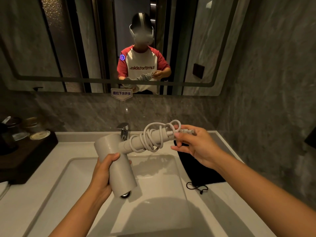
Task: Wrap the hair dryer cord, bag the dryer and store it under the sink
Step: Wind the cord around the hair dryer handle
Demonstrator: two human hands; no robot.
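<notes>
A pale grey hair dryer (118,168) hangs over the white sink (164,207). My left hand (102,171) grips its barrel from the left. The handle points up and right, with the grey cord (150,139) coiled loosely around it in several loops. My right hand (193,142) pinches the plug end of the cord (186,131) at the handle's tip. A black drawstring bag (198,170) lies flat on the counter right of the basin, its cord (196,186) trailing toward me.
A chrome faucet (124,130) stands behind the dryer. A dark wooden tray (32,154) with jars and cups sits on the counter at the left. A mirror (68,48) and marble wall rise behind; another marble wall closes the right side.
</notes>
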